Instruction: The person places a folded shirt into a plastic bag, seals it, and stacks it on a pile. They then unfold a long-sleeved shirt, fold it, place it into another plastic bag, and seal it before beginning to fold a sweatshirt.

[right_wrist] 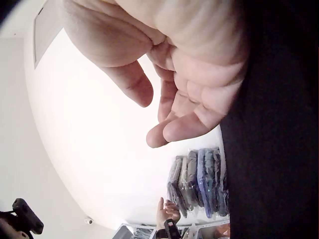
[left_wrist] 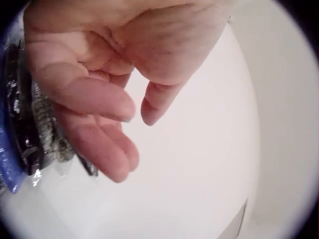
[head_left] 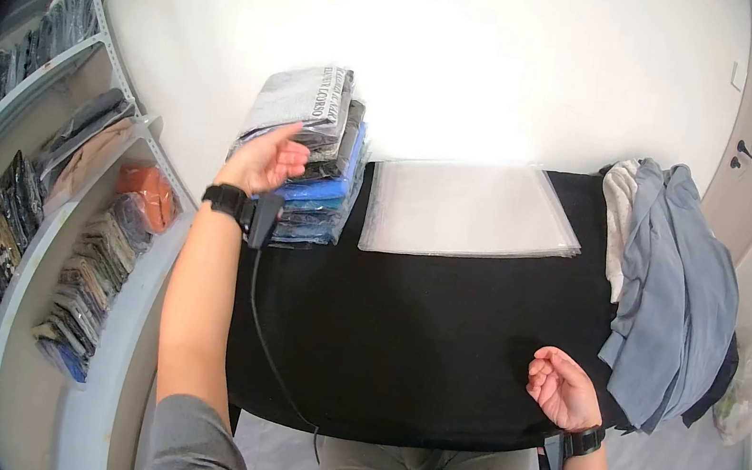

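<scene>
Passage for a hand lies across the front of the black cloth-covered table (head_left: pixel 419 337) and above the low, flat pile of translucent plastic sleeves (head_left: pixel 470 212). The tall stack of folded garments in clear plastic bags (head_left: pixel 320 191) obstructs the left rear; draped grey-blue garments (head_left: pixel 675 296), the right side. A thin black cable (head_left: pixel 260 320) crosses the left front; a white wall (head_left: pixel 516 62) bounds the rear.

Your left arm (head_left: pixel 204 307) reaches forward, your left grip (head_left: pixel 261 161) holding nothing, its fingers (left_wrist: pixel 94 102) loosely bent and thumb (left_wrist: pixel 160 102) apart. Nearer your body, your right grip (head_left: pixel 563 388) is also unfilled, palm partly upward, fingers (right_wrist: pixel 192 127) relaxed in a loose curl.
</scene>
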`<state>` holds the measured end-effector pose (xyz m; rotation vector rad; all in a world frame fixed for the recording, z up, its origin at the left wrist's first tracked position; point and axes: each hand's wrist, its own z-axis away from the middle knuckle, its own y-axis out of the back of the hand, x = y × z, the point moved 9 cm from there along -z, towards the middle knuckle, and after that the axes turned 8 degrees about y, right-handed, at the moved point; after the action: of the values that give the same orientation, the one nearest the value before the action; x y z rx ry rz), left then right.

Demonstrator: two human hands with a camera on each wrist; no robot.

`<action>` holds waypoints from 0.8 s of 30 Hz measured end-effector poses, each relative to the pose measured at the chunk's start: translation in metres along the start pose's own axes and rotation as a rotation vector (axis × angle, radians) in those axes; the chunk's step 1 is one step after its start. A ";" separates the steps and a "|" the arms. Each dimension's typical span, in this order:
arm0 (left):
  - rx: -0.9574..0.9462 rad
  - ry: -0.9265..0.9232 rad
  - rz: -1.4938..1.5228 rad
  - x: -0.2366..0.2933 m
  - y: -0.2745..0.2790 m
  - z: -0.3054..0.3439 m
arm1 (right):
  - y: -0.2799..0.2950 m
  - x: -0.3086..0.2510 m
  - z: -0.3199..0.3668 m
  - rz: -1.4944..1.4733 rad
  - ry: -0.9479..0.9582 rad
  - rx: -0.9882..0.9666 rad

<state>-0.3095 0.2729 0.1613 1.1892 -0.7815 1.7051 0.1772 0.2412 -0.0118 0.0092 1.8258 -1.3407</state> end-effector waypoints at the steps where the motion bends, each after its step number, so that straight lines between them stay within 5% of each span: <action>1: 0.017 0.002 -0.009 -0.011 -0.006 0.004 | 0.000 0.000 0.000 -0.001 0.001 0.000; 9: -0.151 -0.067 0.320 -0.117 -0.109 0.020 | 0.009 0.001 0.002 -0.027 0.000 0.021; 17: -0.460 0.174 0.938 -0.189 -0.159 0.026 | 0.019 -0.055 0.008 0.131 0.188 0.191; 22: -0.431 0.216 0.945 -0.215 -0.159 0.018 | 0.036 -0.177 -0.006 0.507 0.518 0.384; 24: -0.395 0.172 0.899 -0.217 -0.152 0.014 | 0.053 -0.226 -0.011 1.145 0.539 0.667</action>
<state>-0.1334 0.2554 -0.0372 0.4017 -1.6046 2.1552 0.3388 0.3740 0.0885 1.6251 1.2277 -1.0128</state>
